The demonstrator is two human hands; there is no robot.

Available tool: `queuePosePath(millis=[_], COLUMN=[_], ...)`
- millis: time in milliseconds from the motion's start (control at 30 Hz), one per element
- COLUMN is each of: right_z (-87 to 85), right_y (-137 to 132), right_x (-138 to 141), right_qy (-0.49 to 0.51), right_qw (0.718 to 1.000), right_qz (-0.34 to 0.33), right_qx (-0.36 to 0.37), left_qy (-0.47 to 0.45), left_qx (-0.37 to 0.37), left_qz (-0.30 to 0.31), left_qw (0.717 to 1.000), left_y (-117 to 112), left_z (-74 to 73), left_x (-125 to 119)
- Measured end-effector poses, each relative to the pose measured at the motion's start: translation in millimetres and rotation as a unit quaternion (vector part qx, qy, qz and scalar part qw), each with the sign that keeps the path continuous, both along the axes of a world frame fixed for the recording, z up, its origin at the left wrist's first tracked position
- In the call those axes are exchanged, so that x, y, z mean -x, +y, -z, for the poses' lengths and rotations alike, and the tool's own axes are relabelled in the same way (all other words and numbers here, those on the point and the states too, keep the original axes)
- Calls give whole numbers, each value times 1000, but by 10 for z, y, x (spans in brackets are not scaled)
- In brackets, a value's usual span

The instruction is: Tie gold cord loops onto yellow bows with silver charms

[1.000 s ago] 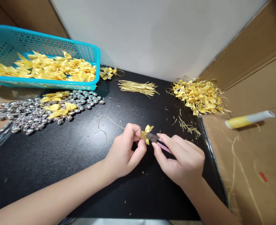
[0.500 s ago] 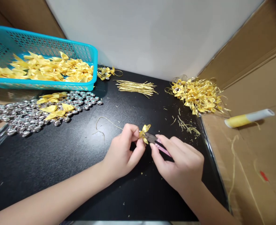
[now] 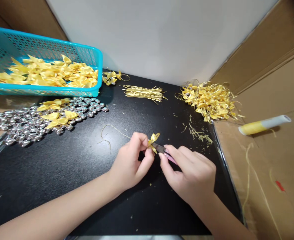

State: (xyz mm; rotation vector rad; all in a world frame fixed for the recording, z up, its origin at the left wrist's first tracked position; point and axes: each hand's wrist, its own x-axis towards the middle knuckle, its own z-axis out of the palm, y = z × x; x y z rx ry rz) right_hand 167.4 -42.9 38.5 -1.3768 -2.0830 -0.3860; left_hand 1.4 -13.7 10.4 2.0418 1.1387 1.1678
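My left hand [image 3: 132, 161] pinches a small yellow ribbon bow [image 3: 153, 139] between thumb and fingers, just above the black tabletop [image 3: 69, 166]. A gold thread [image 3: 112, 128] trails from the bow to the left across the table. My right hand [image 3: 189, 171] grips small pink-handled snips [image 3: 164, 151], whose dark blades touch the bow's right side. Both hands meet near the middle of the table.
A turquoise basket [image 3: 62, 50] of yellow ribbon bows stands at the back left. Silver beads [image 3: 32, 121] with several bows lie spread below it. Cut gold threads [image 3: 145, 92] lie at the back, a heap of finished bows [image 3: 210, 101] at right, a yellow-white tube [image 3: 264, 124] on cardboard.
Both hands and the bow keep the same hold; the view has shifted slightly, and the snips' blades sit a little closer against the bow.
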Motion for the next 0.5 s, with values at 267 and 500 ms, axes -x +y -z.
queuePosePath(millis=[267, 500], right_z=[10, 13], right_y=[4, 5], right_x=[-11, -6], right_qy=[4, 14], right_qw=[1000, 1000], right_qz=[-4, 2], right_qx=[12, 16], left_qy=[-1, 8], left_qx=[23, 47], left_qz=[6, 3], left_qw=[1000, 999], left_y=[-9, -17], left_z=[25, -4], left_x=[0, -1])
